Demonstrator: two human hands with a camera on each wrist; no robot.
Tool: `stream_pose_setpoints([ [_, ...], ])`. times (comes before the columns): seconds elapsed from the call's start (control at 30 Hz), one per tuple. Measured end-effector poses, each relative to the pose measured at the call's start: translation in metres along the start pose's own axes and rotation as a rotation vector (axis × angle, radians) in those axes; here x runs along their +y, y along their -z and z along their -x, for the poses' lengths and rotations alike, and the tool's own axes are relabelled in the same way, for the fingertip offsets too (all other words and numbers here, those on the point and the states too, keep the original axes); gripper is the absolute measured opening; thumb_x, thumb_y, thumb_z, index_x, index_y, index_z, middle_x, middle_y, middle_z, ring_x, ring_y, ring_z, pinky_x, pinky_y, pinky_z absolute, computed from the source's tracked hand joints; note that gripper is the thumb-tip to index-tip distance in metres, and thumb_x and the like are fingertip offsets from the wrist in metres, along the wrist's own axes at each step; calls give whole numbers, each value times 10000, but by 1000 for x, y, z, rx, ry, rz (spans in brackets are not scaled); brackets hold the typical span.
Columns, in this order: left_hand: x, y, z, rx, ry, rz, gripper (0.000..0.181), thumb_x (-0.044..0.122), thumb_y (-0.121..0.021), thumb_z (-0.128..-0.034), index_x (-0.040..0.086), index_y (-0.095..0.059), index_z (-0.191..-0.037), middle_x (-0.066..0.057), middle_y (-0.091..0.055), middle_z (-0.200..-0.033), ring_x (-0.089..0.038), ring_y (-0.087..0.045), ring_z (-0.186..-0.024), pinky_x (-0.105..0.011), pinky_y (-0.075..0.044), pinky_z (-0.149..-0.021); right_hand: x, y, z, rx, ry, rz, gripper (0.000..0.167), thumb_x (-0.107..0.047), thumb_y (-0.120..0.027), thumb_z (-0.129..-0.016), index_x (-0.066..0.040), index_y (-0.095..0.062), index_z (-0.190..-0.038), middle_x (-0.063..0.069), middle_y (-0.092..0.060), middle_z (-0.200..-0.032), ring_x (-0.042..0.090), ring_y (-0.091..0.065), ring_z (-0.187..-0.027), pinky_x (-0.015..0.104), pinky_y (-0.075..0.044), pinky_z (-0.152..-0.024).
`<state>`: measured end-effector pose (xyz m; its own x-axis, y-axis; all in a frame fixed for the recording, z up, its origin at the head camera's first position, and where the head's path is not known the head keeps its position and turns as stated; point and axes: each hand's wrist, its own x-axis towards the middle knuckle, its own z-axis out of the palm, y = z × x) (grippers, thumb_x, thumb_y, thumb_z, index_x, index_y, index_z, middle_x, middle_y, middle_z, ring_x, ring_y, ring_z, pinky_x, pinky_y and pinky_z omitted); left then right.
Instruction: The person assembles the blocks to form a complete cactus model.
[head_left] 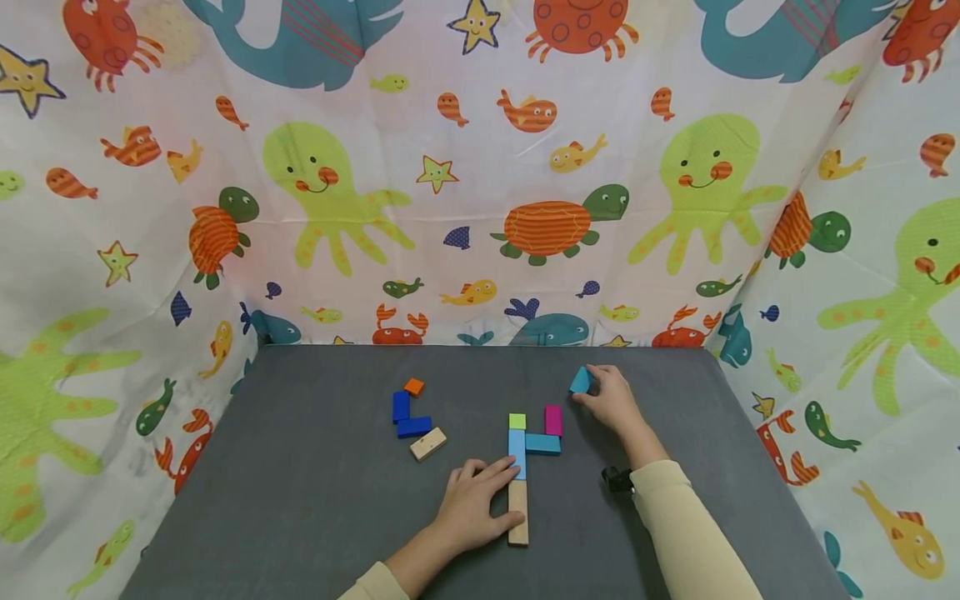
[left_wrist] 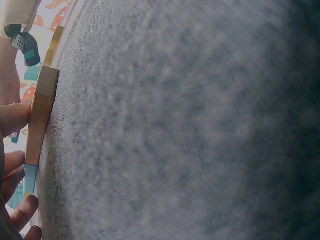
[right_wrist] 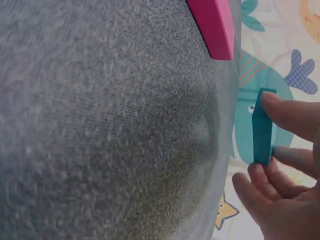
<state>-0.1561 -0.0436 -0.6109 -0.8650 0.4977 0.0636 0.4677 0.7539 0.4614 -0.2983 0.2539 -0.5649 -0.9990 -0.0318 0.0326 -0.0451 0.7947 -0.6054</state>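
In the head view the right hand (head_left: pixel 613 403) pinches a teal triangular block (head_left: pixel 581 381) between thumb and fingers; the right wrist view shows this block (right_wrist: pixel 262 127) held at its ends. The left hand (head_left: pixel 471 507) lies beside a column of blocks, fingertips on the light blue block (head_left: pixel 517 454) and thumb at the natural wood block (head_left: pixel 518 512). A green block (head_left: pixel 517 421) tops that column. From its right side extends a teal block (head_left: pixel 543 444), with a magenta block (head_left: pixel 553 420) standing above its right end.
Left of the column lie an orange block (head_left: pixel 414 387), two dark blue blocks (head_left: pixel 401 406) in an L shape and a tilted wood block (head_left: pixel 428 444). A patterned curtain (head_left: pixel 450 225) borders the grey table (head_left: pixel 300 500) at the back and sides.
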Motion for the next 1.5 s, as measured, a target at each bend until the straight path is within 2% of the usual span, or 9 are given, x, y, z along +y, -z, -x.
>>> stream_pose_setpoints([
  [0.23, -1, 0, 0, 3, -3, 4, 688, 662, -615, -893, 330, -517, -1487, 160, -423, -1572, -199, -456, -1206, -494, -371, -932, -8, -2, -4, -61, 31, -41, 708, -200, -764, -911, 26, -441, -1500, 265, -436, -1457, 438, -549, -1242, 558, -470, -1030],
  [0.43, -1, -1, -1, -6, 4, 13, 691, 673, -605, -892, 340, -511, -1490, 171, -412, -1576, -196, -450, -1213, -500, -364, -947, -10, -9, -10, -99, 62, -41, 700, -171, -761, -911, 15, -440, -1505, 248, -443, -1461, 438, -570, -1223, 545, -480, -1021],
  [0.63, -2, 0, -2, -15, 12, 17, 692, 682, -596, -893, 340, -513, -1489, 173, -408, -1578, -198, -449, -1217, -508, -363, -955, -11, -15, -13, -135, 55, -50, 703, -184, -752, -921, 1, -428, -1517, 233, -432, -1483, 421, -563, -1232, 538, -479, -1028],
  [0.97, -1, 2, -2, -29, 20, 16, 688, 678, -599, -896, 342, -511, -1489, 167, -406, -1581, -201, -446, -1224, -515, -362, -962, -13, -22, -16, -179, 64, -30, 680, -175, -753, -919, -15, -453, -1508, 226, -450, -1488, 400, -555, -1243, 545, -458, -1051],
  [1.13, 0, 2, -1, -31, 24, 17, 680, 673, -600, -899, 343, -513, -1488, 164, -410, -1580, -208, -444, -1228, -518, -363, -961, -14, -23, -16, -183, 101, -17, 653, -160, -750, -919, 0, -474, -1488, 232, -463, -1483, 400, -556, -1245, 543, -456, -1052],
  [1.5, 0, 2, -1, -28, 24, 22, 674, 666, -605, -898, 346, -515, -1485, 164, -412, -1577, -208, -448, -1223, -509, -362, -956, -10, -26, -17, -200, 145, 11, 614, -172, -737, -931, -11, -499, -1474, 210, -479, -1497, 410, -440, -1389, 567, -354, -1137],
])
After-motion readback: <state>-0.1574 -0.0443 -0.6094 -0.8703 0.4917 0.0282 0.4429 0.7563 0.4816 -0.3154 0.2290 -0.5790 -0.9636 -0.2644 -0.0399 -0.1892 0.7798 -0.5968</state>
